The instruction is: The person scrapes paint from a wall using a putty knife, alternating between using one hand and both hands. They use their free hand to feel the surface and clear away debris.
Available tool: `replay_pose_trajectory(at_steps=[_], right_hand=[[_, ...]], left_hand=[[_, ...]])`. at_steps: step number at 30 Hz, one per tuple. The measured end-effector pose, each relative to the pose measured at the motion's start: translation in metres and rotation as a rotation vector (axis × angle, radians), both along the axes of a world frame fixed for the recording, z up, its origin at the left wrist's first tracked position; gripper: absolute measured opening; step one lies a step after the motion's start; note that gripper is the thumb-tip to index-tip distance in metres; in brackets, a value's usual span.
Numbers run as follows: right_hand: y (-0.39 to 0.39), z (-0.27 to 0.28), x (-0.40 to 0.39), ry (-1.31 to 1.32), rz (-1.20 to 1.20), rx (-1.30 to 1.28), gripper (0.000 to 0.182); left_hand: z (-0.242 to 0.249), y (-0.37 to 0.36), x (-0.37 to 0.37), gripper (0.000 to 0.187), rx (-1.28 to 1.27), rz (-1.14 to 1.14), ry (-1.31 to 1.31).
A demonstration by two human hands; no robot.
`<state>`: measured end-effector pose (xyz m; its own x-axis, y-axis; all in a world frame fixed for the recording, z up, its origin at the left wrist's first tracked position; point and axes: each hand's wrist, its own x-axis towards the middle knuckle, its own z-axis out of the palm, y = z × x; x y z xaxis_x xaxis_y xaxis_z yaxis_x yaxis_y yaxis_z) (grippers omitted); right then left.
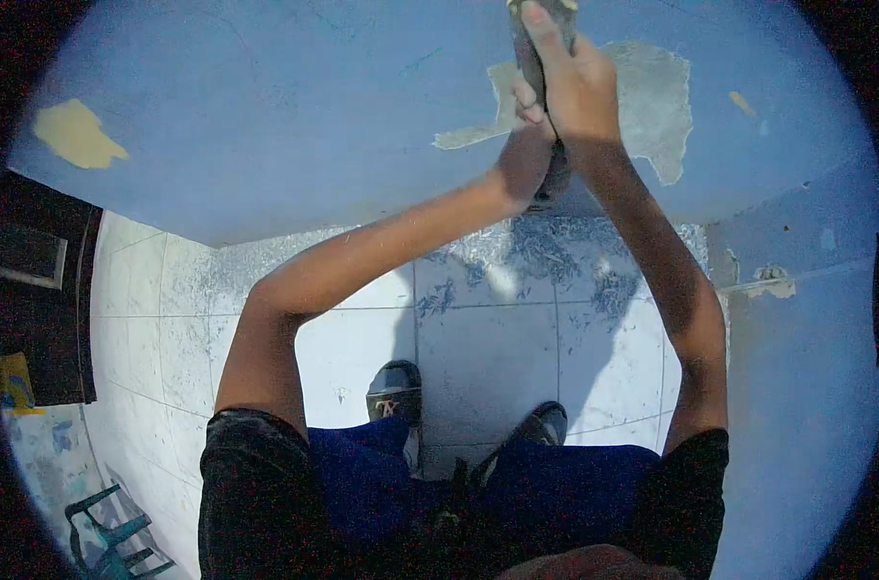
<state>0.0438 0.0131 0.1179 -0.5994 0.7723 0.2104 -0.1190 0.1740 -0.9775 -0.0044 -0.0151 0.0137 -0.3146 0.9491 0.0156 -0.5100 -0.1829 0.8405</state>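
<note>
Both my hands are raised against a blue wall (314,106), closed on a long dark tool (528,60) that stands nearly upright. My right hand (584,87) wraps its upper part, with the thumb laid along it. Lower down and partly behind it, my left hand (529,135) grips the tool from the left side. The tool's upper end meets the frame's top edge, so its full shape is hidden. Around the hands, a grey bare patch (657,101) with ragged edges shows where paint is gone.
Paint flakes (546,256) litter the white tiled floor (488,338) at the wall's foot. My shoes (394,387) stand below. A yellowish patch (77,133) marks the wall at left. A green chair (115,532) is at lower left, below a dark door (43,280).
</note>
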Motion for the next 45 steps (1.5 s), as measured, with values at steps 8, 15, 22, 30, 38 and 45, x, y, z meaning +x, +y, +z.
replay_pose_trajectory(at_steps=[8, 15, 22, 30, 38, 45], right_hand=[[-0.007, -0.150, 0.041, -0.309, 0.281, -0.209, 0.045], [-0.038, -0.195, 0.116, -0.719, 0.815, -0.200, 0.084], [-0.066, -0.210, 0.132, -0.584, 0.893, -0.156, 0.060], [-0.059, -0.217, 0.107, -0.410, 0.786, 0.245, 0.035], [-0.003, -0.226, 0.146, -0.719, 0.713, 0.524, 0.044], [0.145, -0.255, 0.343, -1.518, 0.187, 0.655, 0.052]], left_hand=[[-0.082, -0.082, 0.019, 0.031, -0.548, -0.293, -0.083], [-0.138, -0.122, 0.004, 0.042, -0.382, -0.247, 0.479], [-0.113, -0.139, 0.038, 0.060, -0.505, -0.083, 0.383], [-0.043, -0.142, 0.015, 0.045, -0.386, -0.228, 0.670], [-0.084, -0.196, -0.040, 0.047, -0.604, -0.458, 0.872], [-0.251, -0.330, -0.194, 0.066, -0.955, -0.760, 1.612]])
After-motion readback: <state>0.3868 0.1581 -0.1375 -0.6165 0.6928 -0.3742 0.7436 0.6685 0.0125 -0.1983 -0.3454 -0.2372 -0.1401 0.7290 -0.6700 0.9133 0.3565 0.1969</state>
